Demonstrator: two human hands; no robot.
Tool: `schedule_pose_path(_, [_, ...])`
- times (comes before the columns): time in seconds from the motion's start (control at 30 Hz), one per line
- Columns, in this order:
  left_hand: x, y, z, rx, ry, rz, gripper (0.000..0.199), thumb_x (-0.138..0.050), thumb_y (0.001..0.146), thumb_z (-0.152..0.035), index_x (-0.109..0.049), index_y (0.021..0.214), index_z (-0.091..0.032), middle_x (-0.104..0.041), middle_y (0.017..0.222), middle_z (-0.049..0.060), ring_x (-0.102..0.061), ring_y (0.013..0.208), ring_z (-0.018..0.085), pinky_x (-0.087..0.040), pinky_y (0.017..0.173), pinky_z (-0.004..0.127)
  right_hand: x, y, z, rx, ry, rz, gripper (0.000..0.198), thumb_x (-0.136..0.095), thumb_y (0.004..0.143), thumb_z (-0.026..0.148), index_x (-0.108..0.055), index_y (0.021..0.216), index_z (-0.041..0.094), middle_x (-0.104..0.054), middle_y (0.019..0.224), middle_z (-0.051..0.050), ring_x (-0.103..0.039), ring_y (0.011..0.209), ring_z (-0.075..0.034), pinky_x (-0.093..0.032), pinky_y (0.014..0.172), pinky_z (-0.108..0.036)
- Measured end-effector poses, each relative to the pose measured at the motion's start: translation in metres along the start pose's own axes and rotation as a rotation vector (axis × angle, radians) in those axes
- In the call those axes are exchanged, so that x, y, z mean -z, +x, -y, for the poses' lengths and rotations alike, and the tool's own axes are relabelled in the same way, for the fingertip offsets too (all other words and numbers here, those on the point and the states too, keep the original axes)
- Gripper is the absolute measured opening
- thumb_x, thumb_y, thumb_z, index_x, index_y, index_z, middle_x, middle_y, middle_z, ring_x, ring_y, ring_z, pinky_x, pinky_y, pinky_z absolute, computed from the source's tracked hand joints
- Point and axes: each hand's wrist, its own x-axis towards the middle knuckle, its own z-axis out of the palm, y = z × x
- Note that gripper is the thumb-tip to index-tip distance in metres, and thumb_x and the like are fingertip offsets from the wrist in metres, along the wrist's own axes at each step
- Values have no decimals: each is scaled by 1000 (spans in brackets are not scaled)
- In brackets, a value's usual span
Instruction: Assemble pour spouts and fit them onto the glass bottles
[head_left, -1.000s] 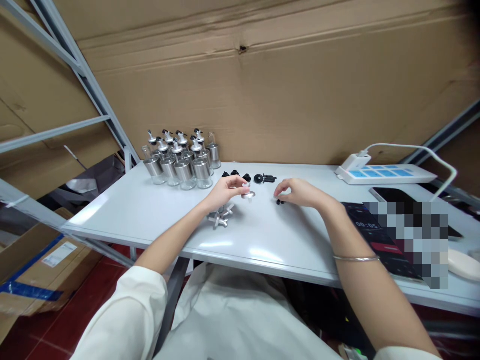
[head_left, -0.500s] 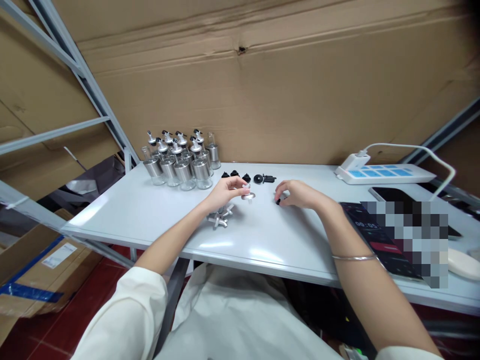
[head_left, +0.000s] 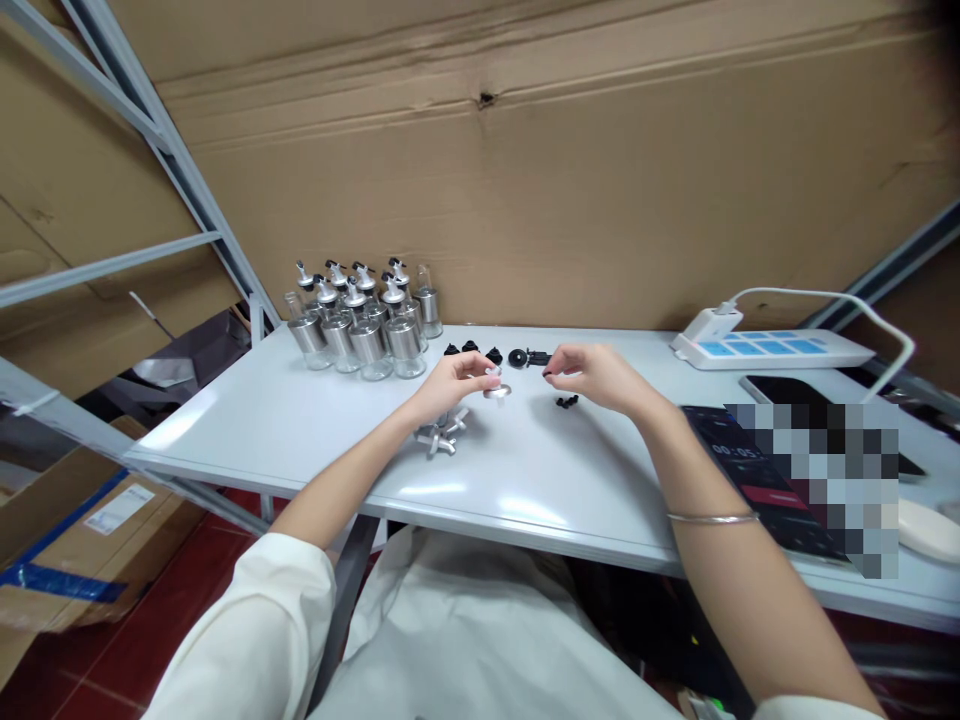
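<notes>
My left hand (head_left: 457, 382) pinches a silver pourer spout (head_left: 496, 391) with a round metal collar, held just above the table. To the right, my right hand (head_left: 589, 375) is raised with thumb and index finger closed on a small black part (head_left: 547, 375), mostly hidden by the fingertips. Beneath that hand lie several small black parts (head_left: 568, 402). Several silver spout pieces (head_left: 439, 436) form a loose pile by my left wrist. Behind my left hand stand black stoppers (head_left: 470, 347), partly covered. Beside them are a black ring (head_left: 517, 358) and thin black pieces (head_left: 538, 358).
Several glass bottles with metal sleeves (head_left: 370, 348) stand at the back left, most topped with pourers. A power strip (head_left: 772, 348) with a white plug and cable lies at the back right. In front of it are a dark phone (head_left: 750, 470) and a white oval object (head_left: 930, 530).
My right hand has lifted and moved slightly left with a small black part, uncovering the black parts on the table. My left hand stays in place with the spout.
</notes>
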Motion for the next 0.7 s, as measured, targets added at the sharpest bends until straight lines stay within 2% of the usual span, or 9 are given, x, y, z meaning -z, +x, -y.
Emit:
schedule_pose_path(0.1, [-1, -1, -1, 6, 2, 3, 33, -77, 63, -34, -58, 76, -11, -61, 69, -1, -55, 62, 7, -42, 70, 28, -1, -1, 7, 24, 191, -54, 17, -66, 65, 32, -58, 67, 18, -70, 75, -7, -65, 73, -19, -50, 68, -31])
schedule_pose_path(0.2, [-1, -1, -1, 20, 4, -1, 33, -77, 63, -34, -58, 77, -11, -61, 69, -1, -55, 62, 8, -41, 70, 27, -1, -3, 15, 23, 333, -71, 29, -73, 62, 42, -63, 71, 16, -71, 73, -7, -65, 68, -19, -51, 68, -34])
schedule_pose_path(0.3, [-1, 0, 1, 24, -3, -3, 34, -77, 63, -36, -59, 78, -11, -61, 72, 0, -55, 64, 8, -41, 70, 27, 1, -7, 25, 36, 458, -58, 37, -77, 59, 47, -70, 78, 16, -74, 82, -10, -68, 77, -22, -53, 74, -37])
schedule_pose_path(0.5, [1, 0, 3, 21, -11, 18, 35, -76, 65, -39, -61, 81, -12, -61, 76, 0, -54, 65, 8, -40, 70, 27, -3, -10, 37, 91, 489, 10, 35, -72, 67, 46, -76, 90, 20, -75, 95, -8, -68, 89, -23, -51, 86, -40])
schedule_pose_path(0.6, [0, -1, 2, 22, 9, 32, 34, -75, 65, -39, -63, 81, -12, -61, 73, 0, -52, 64, 8, -40, 69, 26, -10, -9, 40, 89, 513, 37, 37, -74, 64, 47, -75, 87, 18, -75, 93, -8, -68, 88, -23, -52, 85, -40])
schedule_pose_path(0.7, [0, -1, 1, 23, 29, 34, 36, -76, 64, -40, -65, 83, -12, -62, 72, 0, -53, 65, 8, -41, 68, 26, -18, -8, 42, 60, 555, 25, 39, -77, 58, 48, -73, 80, 16, -74, 83, -8, -68, 81, -22, -53, 80, -39])
